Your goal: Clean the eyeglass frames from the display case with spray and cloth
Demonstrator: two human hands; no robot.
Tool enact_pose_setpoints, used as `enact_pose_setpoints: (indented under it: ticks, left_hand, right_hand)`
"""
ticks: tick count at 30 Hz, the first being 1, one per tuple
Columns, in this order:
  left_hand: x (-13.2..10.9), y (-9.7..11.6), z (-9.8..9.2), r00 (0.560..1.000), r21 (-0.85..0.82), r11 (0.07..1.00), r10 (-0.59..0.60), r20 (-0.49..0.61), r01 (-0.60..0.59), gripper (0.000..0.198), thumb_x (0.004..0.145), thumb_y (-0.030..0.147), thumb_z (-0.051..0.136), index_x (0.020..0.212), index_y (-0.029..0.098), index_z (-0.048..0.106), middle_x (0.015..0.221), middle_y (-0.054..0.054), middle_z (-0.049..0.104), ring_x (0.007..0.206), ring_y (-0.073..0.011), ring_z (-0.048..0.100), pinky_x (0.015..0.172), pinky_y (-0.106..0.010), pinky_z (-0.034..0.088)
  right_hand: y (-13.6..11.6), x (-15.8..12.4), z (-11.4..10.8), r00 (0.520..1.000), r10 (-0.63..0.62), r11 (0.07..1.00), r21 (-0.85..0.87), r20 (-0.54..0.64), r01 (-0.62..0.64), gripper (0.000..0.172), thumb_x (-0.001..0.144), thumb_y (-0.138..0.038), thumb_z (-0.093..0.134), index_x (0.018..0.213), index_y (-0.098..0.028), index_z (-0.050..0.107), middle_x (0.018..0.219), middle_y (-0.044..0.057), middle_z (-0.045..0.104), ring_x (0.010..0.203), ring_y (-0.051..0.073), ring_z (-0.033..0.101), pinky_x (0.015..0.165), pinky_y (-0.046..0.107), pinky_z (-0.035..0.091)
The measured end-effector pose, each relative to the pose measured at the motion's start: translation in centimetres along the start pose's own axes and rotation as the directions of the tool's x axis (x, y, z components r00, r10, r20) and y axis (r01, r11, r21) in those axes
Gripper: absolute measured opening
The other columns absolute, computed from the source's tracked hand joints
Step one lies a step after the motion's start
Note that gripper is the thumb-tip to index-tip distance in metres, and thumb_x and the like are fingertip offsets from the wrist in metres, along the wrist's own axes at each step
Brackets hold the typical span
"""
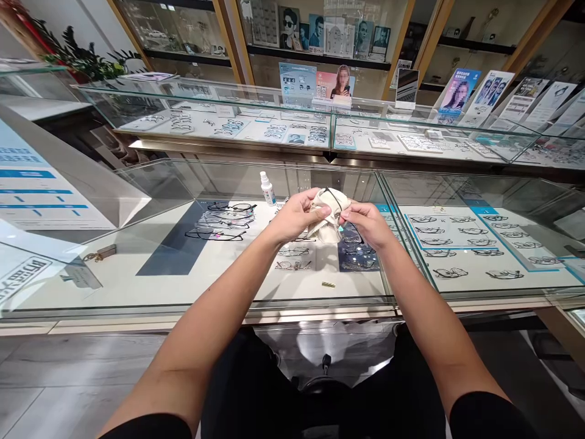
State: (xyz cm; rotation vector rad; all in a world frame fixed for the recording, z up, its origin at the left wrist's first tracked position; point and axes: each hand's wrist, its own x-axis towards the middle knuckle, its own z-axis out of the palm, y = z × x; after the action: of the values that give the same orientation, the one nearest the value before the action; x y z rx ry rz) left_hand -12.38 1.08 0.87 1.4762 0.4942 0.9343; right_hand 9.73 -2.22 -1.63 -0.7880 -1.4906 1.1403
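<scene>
Above the glass display case, my left hand point(301, 214) is closed on a cream cleaning cloth point(325, 230), which is bunched around a pair of eyeglasses point(337, 199). Only part of the dark frame shows at the cloth's upper edge. My right hand point(364, 221) pinches the glasses at their right side, with a dark temple arm by its fingers. The cloth hides most of the lenses. Just behind my left hand stands a white spray bottle point(267, 189) with a printed label.
Beneath my hands, the glass case point(114, 291) holds rows of eyeglasses point(223, 221). A small gold-coloured piece point(328, 284) lies near its front. A second case point(219, 135) runs behind, and a large white sign point(41, 183) stands at left.
</scene>
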Motion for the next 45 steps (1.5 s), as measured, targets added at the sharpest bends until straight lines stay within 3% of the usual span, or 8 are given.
enact_pose_setpoints:
  ticks: [5,11,20,25,29,38,41,45]
  left_hand:
    - [0.1,-0.7,1.2,0.989,0.024,0.998,0.060,-0.136,-0.058,0.062,0.065,0.054,0.108,0.097,0.018,0.069,0.082,0.000,0.074,0.070,-0.0136,0.067,0.065,-0.024,0.053]
    - [0.3,-1.1,1.6,0.965,0.091,0.988,0.141,-0.221,-0.124,0.063,0.078,0.077,0.092,0.082,0.019,0.067,0.069,0.000,0.069,0.059,-0.0133,0.058,0.057,-0.026,0.045]
    - [0.2,-0.7,1.3,0.993,-0.031,0.997,0.062,-0.098,-0.065,0.068,0.069,0.061,0.105,0.109,0.018,0.071,0.081,-0.001,0.075,0.061,-0.0119,0.062,0.057,-0.023,0.045]
    - [-0.3,-0.6,2.1,0.973,0.097,0.987,0.141,-0.184,-0.124,0.064,0.067,0.062,0.105,0.093,0.019,0.067,0.077,0.000,0.073,0.063,-0.0133,0.064,0.059,-0.024,0.048]
    - [-0.2,-0.6,2.2,0.953,0.118,0.980,0.183,-0.242,-0.158,0.063,0.082,0.079,0.089,0.083,0.021,0.064,0.065,0.000,0.066,0.055,-0.0154,0.061,0.053,-0.028,0.045]
    - [-0.1,0.2,0.9,0.991,0.062,0.993,0.105,-0.081,-0.100,0.066,0.072,0.066,0.102,0.106,0.018,0.072,0.081,-0.001,0.073,0.062,-0.0126,0.060,0.057,-0.025,0.044]
    - [-0.4,-0.1,1.6,0.975,0.103,0.984,0.158,-0.156,-0.143,0.065,0.068,0.065,0.105,0.099,0.019,0.070,0.078,0.000,0.073,0.062,-0.0130,0.062,0.057,-0.025,0.045]
    - [-0.3,-0.7,2.1,0.927,0.157,0.968,0.237,-0.291,-0.198,0.065,0.085,0.082,0.083,0.077,0.020,0.064,0.062,0.000,0.065,0.054,-0.0130,0.057,0.052,-0.027,0.042]
  right_hand:
    - [0.2,0.1,0.2,0.999,0.007,1.000,-0.025,0.040,-0.006,0.045,0.082,-0.066,0.093,0.072,-0.023,0.082,0.089,0.003,0.067,0.090,0.021,0.060,0.089,0.037,0.050]
    - [-0.3,0.1,0.2,0.997,0.002,0.999,-0.044,0.075,0.002,0.048,0.081,-0.070,0.092,0.072,-0.023,0.083,0.092,0.005,0.067,0.093,0.024,0.062,0.087,0.037,0.052]
    - [-0.3,0.0,-0.4,1.000,0.001,1.000,-0.017,-0.026,-0.001,0.046,0.081,-0.068,0.093,0.074,-0.024,0.084,0.088,0.003,0.067,0.087,0.021,0.061,0.088,0.036,0.052]
    - [-0.2,-0.1,0.5,0.996,0.024,1.000,-0.015,0.091,-0.022,0.051,0.083,-0.074,0.089,0.074,-0.024,0.082,0.095,0.006,0.069,0.093,0.023,0.064,0.087,0.037,0.055]
    - [-0.2,-0.1,0.9,0.983,0.032,0.999,-0.018,0.179,-0.029,0.053,0.084,-0.074,0.089,0.076,-0.022,0.082,0.097,0.006,0.069,0.091,0.022,0.064,0.084,0.036,0.055]
    - [-0.4,-0.1,0.2,1.000,0.030,0.999,0.038,-0.001,-0.030,0.051,0.081,-0.073,0.091,0.075,-0.023,0.081,0.087,0.004,0.065,0.083,0.020,0.059,0.084,0.035,0.054]
    - [-0.3,-0.2,0.8,0.998,0.019,0.999,0.027,0.067,-0.021,0.052,0.083,-0.073,0.090,0.077,-0.023,0.081,0.090,0.004,0.065,0.088,0.021,0.061,0.087,0.035,0.054]
    - [-0.1,-0.2,1.6,0.986,0.026,0.999,-0.023,0.166,-0.022,0.056,0.084,-0.077,0.087,0.078,-0.021,0.080,0.098,0.006,0.068,0.091,0.022,0.063,0.088,0.037,0.054]
